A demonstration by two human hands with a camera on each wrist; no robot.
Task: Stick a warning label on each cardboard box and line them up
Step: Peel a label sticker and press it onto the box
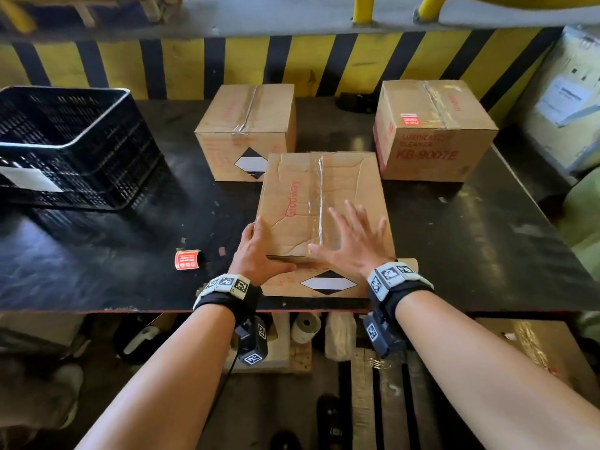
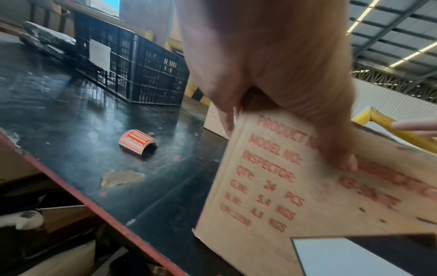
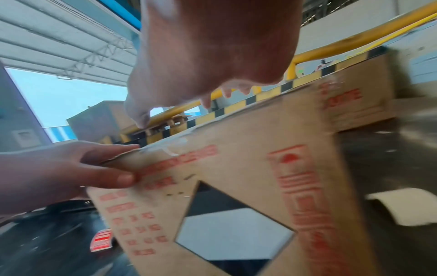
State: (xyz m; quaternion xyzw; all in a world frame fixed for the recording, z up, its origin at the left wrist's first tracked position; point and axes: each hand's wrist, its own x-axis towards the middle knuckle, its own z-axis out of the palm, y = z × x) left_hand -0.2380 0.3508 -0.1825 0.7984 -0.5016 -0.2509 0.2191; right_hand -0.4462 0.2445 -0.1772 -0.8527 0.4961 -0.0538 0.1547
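Note:
Three taped cardboard boxes stand on the black table [image 1: 123,222]. The near box [image 1: 311,196] sits at the front edge, its top creased, a black-and-white diamond on its front face. My left hand [image 1: 258,248] grips its near-left corner, thumb on the front face [image 2: 272,186]. My right hand [image 1: 352,238] is spread flat over its top, fingers straight. The back-left box [image 1: 246,125] shows a diamond mark on its front. A small red warning label [image 1: 409,119] sits on top of the back-right box [image 1: 435,131]. A roll of red labels [image 1: 187,259] lies left of my left hand.
A black slatted crate [image 1: 68,141] with a white tag takes up the table's left side. A yellow-and-black striped barrier [image 1: 292,63] runs behind the boxes. A curled white strip [image 3: 406,207] lies right of the near box. Clutter sits under the table.

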